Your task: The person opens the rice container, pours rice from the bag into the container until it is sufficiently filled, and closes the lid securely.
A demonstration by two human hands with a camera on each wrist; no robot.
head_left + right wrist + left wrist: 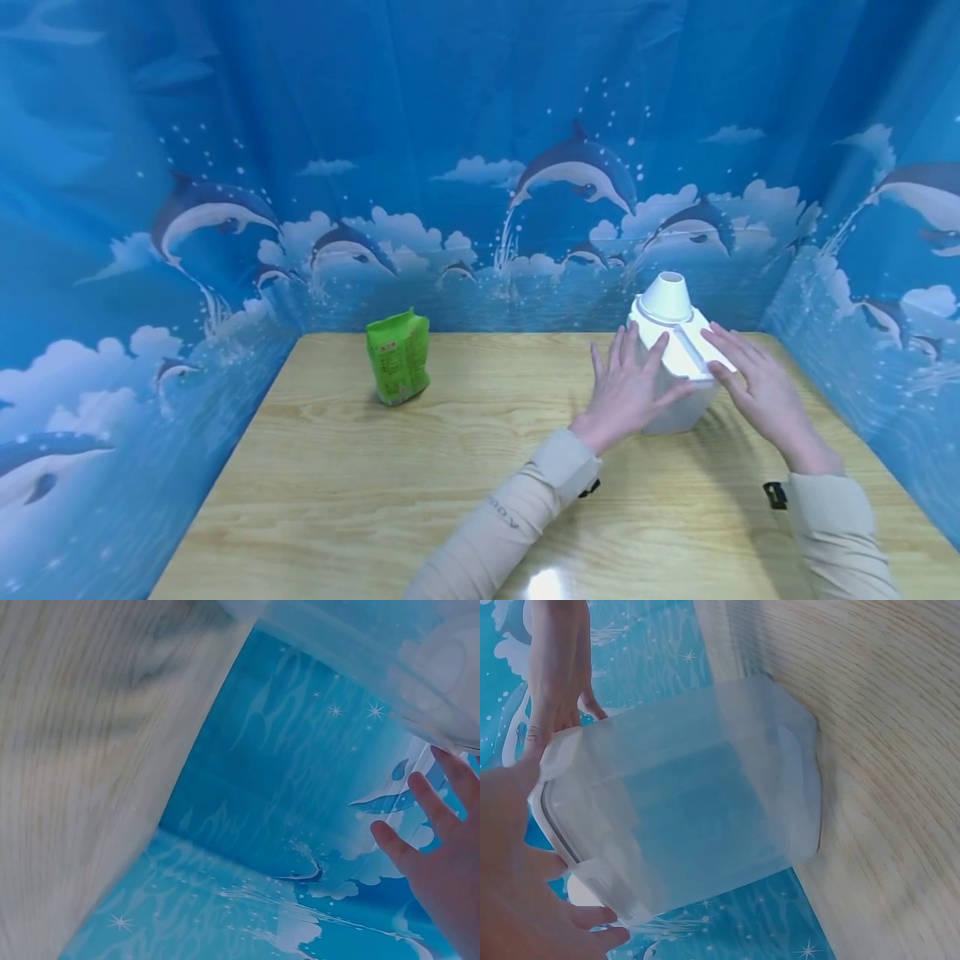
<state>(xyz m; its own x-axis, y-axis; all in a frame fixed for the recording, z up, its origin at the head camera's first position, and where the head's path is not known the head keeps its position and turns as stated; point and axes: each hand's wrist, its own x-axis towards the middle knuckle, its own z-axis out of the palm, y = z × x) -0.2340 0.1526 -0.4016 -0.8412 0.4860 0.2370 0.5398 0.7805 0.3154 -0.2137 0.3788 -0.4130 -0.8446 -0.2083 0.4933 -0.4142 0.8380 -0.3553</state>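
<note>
At the right of the table stands an upright translucent plastic container [671,417] with a white lid [681,350] bearing a cone-shaped cap [667,296]. My left hand [624,385] is at the near left side of the lid, fingers spread and fairly straight. On the opposite side my right hand [767,390] has its fingertips at the lid's right edge. In the left wrist view the container body [697,795] shows no contents, and both hands lie along its lid end. The right wrist view catches the spread fingers of the right hand [442,862] beside the lid.
A green printed bag [399,357] stands on the wooden table [337,500], back left of the middle. Blue dolphin-patterned curtains [420,125] enclose the table at the back and both sides, close behind the container.
</note>
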